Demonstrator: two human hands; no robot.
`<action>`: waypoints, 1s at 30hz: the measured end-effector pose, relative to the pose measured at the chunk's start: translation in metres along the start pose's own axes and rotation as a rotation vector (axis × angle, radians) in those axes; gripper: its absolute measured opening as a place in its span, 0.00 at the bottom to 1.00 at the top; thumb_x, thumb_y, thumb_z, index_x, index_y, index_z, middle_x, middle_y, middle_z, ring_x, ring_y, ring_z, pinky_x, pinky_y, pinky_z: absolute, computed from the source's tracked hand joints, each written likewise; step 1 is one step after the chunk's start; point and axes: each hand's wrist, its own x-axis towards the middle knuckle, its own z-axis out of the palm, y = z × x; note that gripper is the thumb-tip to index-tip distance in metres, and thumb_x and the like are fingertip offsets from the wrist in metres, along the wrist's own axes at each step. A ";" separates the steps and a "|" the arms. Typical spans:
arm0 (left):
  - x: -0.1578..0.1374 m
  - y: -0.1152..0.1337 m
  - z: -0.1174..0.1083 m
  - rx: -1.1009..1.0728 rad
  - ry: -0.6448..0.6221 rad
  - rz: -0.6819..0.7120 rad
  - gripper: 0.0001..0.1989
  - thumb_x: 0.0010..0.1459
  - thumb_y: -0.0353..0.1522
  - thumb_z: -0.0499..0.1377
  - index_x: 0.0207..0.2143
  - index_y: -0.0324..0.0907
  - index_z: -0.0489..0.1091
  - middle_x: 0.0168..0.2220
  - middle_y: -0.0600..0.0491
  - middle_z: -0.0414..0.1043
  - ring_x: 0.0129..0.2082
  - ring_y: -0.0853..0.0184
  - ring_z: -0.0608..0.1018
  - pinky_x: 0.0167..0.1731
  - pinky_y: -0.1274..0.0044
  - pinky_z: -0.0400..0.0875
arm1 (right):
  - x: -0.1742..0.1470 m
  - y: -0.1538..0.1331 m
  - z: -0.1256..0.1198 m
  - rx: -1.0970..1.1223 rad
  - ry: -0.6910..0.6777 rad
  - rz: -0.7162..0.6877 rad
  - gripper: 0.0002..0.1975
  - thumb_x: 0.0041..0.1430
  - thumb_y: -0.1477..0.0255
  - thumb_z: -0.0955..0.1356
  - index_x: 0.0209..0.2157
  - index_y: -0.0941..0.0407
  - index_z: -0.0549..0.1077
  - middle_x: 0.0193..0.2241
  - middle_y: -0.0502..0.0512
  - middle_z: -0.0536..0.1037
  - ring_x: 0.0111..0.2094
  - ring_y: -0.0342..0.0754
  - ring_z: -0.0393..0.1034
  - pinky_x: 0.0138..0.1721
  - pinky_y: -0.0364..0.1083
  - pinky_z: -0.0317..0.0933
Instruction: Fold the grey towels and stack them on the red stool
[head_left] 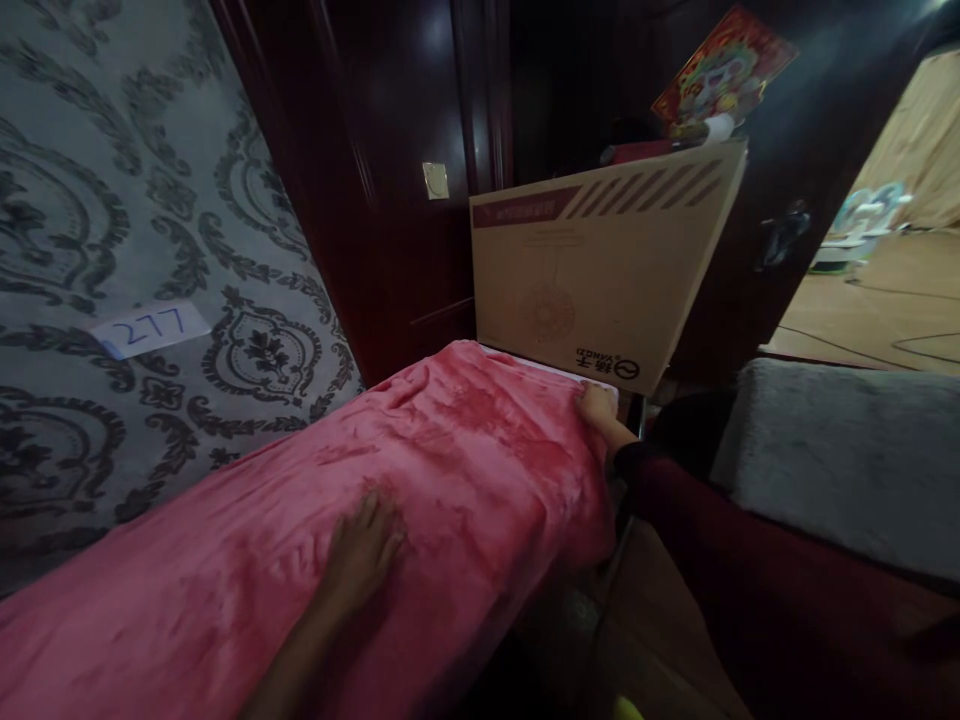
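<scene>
A pink plush blanket is draped over a long, raised piece of furniture along the wall, with wrinkles over its top and its side hanging down. My left hand rests flat on the blanket's top, fingers spread. Farther off, at the far right corner, my right hand has its fingers closed on the blanket's edge. A strip of white surface shows along the far end, beyond the blanket.
Behind the far end stands a large cardboard box against dark red doors. At right is a seat with a grey plush cover. A paper marked 277 is on the patterned wall. Cables cross the floor beyond the doorway.
</scene>
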 end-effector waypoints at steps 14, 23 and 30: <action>0.078 0.047 0.017 0.000 0.041 -0.004 0.31 0.67 0.40 0.50 0.70 0.42 0.58 0.72 0.39 0.52 0.73 0.48 0.54 0.68 0.50 0.47 | 0.068 0.026 0.003 -0.034 0.025 0.222 0.20 0.68 0.80 0.58 0.52 0.72 0.76 0.49 0.84 0.75 0.51 0.67 0.75 0.44 0.55 0.67; 0.077 0.043 0.039 -0.011 0.095 -0.012 0.31 0.66 0.40 0.51 0.71 0.47 0.58 0.72 0.44 0.54 0.72 0.45 0.54 0.68 0.47 0.47 | 0.094 -0.028 0.038 0.003 0.026 -0.146 0.22 0.67 0.81 0.58 0.57 0.69 0.73 0.57 0.80 0.72 0.62 0.65 0.64 0.57 0.57 0.58; 0.074 0.033 0.055 -0.021 0.160 0.038 0.31 0.66 0.40 0.52 0.71 0.53 0.55 0.72 0.50 0.56 0.72 0.49 0.57 0.68 0.49 0.50 | 0.156 -0.155 0.096 0.185 -0.016 -0.340 0.26 0.68 0.77 0.60 0.66 0.62 0.66 0.62 0.66 0.71 0.62 0.55 0.66 0.61 0.49 0.60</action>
